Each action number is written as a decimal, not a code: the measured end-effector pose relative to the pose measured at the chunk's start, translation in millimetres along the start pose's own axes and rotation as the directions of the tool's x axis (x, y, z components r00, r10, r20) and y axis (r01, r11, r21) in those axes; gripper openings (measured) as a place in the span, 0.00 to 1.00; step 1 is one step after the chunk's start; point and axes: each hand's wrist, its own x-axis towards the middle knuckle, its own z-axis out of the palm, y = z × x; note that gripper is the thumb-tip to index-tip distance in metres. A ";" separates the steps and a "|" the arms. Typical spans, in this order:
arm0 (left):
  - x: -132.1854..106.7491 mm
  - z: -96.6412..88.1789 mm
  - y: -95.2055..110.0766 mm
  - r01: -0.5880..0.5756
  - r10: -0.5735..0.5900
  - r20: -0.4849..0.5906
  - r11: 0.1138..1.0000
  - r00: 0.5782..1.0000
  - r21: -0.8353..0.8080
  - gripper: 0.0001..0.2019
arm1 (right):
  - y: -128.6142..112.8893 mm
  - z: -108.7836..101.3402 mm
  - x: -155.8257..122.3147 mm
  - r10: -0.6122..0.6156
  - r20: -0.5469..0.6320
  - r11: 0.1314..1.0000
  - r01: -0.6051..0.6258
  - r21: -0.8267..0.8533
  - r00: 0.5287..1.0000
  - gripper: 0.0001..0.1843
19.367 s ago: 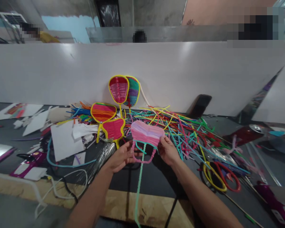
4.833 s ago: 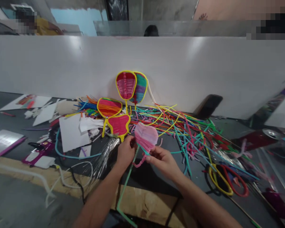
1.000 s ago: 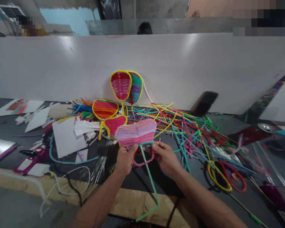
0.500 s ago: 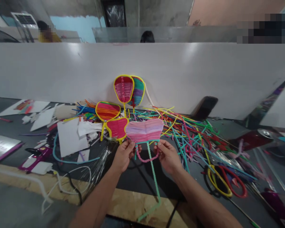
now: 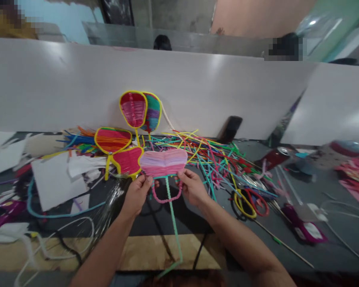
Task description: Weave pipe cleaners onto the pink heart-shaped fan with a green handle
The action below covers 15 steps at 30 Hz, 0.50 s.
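Note:
Between my hands is a pink and lilac pipe-cleaner shape (image 5: 164, 162), held up by its lower corners. A pink twisted loop hangs below it, and a long pale green stem (image 5: 174, 223) runs down from its middle and bends near the table edge. My left hand (image 5: 137, 193) pinches the left corner, fingers closed. My right hand (image 5: 193, 186) pinches the right corner the same way. Just behind its left side is a yellow-edged red pipe-cleaner shape (image 5: 127, 161); an orange and red one (image 5: 113, 139) lies above that.
Two yellow-rimmed round shapes (image 5: 133, 109) lean on the white partition (image 5: 191, 87). Loose pipe cleaners (image 5: 211, 159) spread behind my right hand. Scissors (image 5: 245, 203), a drink can (image 5: 277, 156) and a purple glue gun (image 5: 305, 225) lie right; a phone (image 5: 231, 128) leans behind. White card (image 5: 58, 179) lies left.
My view has turned to the right, so the scene shifts left and more of the table's right side shows. Both hands keep their hold on the pink shape.

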 end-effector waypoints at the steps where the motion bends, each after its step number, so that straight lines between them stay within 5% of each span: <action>1: 0.0 -1.2 0.6 0.015 -0.016 0.023 1.000 1.000 0.011 0.16 | -1.3 0.2 0.2 0.001 0.012 1.000 -0.001 -0.016 1.000 0.14; 12: -7.3 -3.3 7.8 0.127 -0.110 0.196 0.989 0.974 -0.077 0.17 | -15.6 2.9 -33.1 0.008 0.197 1.000 -0.007 -0.009 0.980 0.13; 15: -11.0 -2.0 4.7 0.079 -0.075 0.122 0.997 0.990 -0.024 0.21 | -13.6 8.6 -40.8 -0.029 0.193 0.999 0.037 -0.036 0.981 0.13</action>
